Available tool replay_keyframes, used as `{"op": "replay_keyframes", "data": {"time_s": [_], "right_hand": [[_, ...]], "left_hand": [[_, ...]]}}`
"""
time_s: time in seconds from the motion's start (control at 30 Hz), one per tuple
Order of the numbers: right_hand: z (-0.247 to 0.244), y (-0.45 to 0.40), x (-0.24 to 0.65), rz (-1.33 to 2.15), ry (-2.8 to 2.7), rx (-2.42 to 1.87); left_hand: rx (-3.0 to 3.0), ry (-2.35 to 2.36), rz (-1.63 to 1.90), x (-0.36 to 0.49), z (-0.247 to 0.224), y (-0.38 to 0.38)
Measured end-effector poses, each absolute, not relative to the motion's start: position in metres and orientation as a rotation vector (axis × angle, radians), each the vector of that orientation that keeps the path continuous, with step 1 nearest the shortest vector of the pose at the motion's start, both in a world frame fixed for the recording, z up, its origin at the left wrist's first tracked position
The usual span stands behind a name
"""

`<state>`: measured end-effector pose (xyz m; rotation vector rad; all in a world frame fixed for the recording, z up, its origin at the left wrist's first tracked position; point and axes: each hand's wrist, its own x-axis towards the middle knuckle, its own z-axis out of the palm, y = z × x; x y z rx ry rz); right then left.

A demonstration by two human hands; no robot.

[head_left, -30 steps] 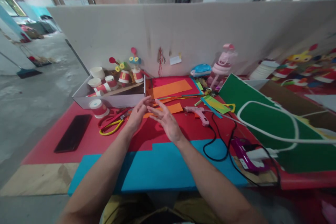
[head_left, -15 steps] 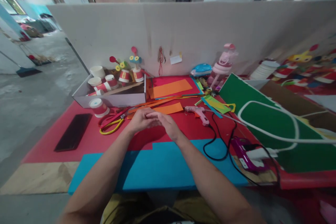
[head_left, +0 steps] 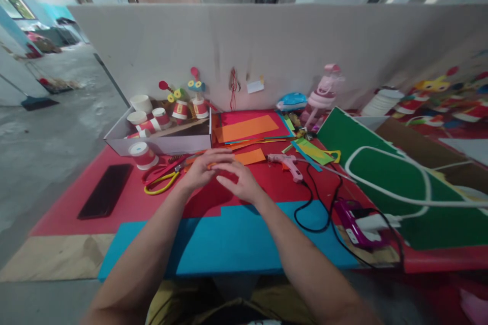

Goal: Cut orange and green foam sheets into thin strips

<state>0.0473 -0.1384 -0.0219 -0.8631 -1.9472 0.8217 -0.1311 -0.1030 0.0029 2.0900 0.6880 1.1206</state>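
Note:
My left hand [head_left: 204, 168] and my right hand [head_left: 239, 179] meet over the red sheet at the middle of the table, fingertips overlapping. Both have their fingers apart, and nothing shows in either. Left of my left hand lie yellow-handled scissors [head_left: 162, 184] and a red-handled tool [head_left: 158, 171]. Behind my hands are orange paper strips [head_left: 249, 156]. A pink glue gun [head_left: 287, 163] rests right of my right hand. Blue paper [head_left: 229, 244] spreads along the front edge under my forearms.
At the back left, a white box [head_left: 171, 144] holds paper cups and two cup figures; another cup [head_left: 143, 156] stands before it. A black phone [head_left: 105, 191] lies left. On the right are a purple power strip [head_left: 356, 223], cables and a green board [head_left: 381, 183].
The fingers of both hands have spread and shifted; a gap now shows between my right thumb and fingers. The objects on the table stay in place.

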Motion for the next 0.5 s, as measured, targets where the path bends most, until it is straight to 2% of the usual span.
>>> {"op": "replay_keyframes", "data": {"time_s": [0.1, 0.17, 0.37, 0.5], "right_hand": [[-0.023, -0.142, 0.045, 0.234, -2.110, -1.138], [-0.028, -0.142, 0.043, 0.080, -2.144, -1.243], [-0.049, -0.131, 0.038, 0.097, -2.234, -1.230], [-0.049, -0.132, 0.033, 0.217, -2.236, -1.101]], "left_hand": [[2.090, 0.781, 1.343, -0.136, 0.014, -0.109], [2.175, 0.857, 1.402, -0.133, 0.017, -0.115], [2.548, 0.691, 0.962, -0.104, 0.010, -0.128], [2.596, 0.660, 0.943, -0.094, 0.003, -0.127]]}}
